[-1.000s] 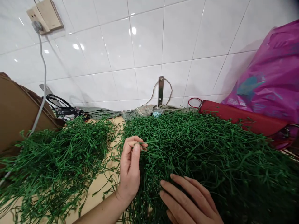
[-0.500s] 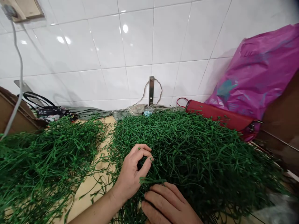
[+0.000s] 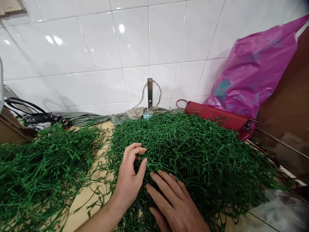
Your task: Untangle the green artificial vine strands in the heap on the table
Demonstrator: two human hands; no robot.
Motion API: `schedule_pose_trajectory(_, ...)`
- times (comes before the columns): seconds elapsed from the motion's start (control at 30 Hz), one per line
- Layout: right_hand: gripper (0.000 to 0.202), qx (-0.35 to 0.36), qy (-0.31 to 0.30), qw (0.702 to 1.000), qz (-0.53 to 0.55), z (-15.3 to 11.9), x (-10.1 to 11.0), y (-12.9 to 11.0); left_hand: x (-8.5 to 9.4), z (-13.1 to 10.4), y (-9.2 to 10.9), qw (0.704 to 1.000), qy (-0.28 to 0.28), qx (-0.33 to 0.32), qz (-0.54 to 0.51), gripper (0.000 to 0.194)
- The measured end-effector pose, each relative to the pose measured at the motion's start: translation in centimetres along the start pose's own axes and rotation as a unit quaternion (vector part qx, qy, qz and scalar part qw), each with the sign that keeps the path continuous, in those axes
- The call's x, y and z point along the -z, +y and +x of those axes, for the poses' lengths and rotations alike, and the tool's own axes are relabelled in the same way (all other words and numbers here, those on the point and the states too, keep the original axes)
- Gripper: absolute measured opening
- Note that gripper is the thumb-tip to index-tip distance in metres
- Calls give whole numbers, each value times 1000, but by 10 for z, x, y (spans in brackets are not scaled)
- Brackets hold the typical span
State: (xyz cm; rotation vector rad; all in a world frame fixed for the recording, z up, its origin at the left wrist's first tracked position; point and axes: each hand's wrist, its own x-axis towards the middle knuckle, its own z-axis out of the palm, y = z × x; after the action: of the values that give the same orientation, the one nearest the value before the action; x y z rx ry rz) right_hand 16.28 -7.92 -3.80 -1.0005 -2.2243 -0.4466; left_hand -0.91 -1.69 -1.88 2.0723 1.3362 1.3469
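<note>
A large heap of thin green stems (image 3: 183, 141) with small knobbly ends fills the middle and right of the head view. My left hand (image 3: 129, 172) is over the heap's near left part, its fingers bent and its thumb apart from them, with nothing visible between. Close beside it, my right hand (image 3: 171, 199) lies palm down with fingers stretched out over the near stems. What lies under the right palm is hidden.
A second pile of green stems (image 3: 48, 161) lies left on the tan surface (image 3: 83, 196). Along the tiled wall (image 3: 164, 38) are a red bag (image 3: 212, 116), a pink plastic bag (image 3: 253, 71), a metal bracket (image 3: 150, 93) and a dark patterned bag (image 3: 36, 119). Clear plastic (image 3: 280, 209) lies front right.
The view has shifted right. My left hand has opened its thumb away from its fingers, and the stem seen between the hands is no longer distinct. My right hand's fingers have straightened and spread.
</note>
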Motion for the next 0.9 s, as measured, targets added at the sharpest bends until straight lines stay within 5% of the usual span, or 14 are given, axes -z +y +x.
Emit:
schedule_pose_trajectory(0.43,53,-89,-20,993,-71,-2,2,0,12,3,22,993,13,-82,82,25)
schedule_pose_trajectory(0.67,49,-105,-72,991,-50,0,8,-6,25,6,36,995,-52,-26,87,29)
schedule_pose_trajectory(0.77,49,-113,-82,989,-39,1,11,-8,34,0,35,990,-88,-39,103,33)
schedule_pose_trajectory(0.9,45,-127,-71,989,-27,1,10,-7,59,-16,27,992,-64,-41,101,40)
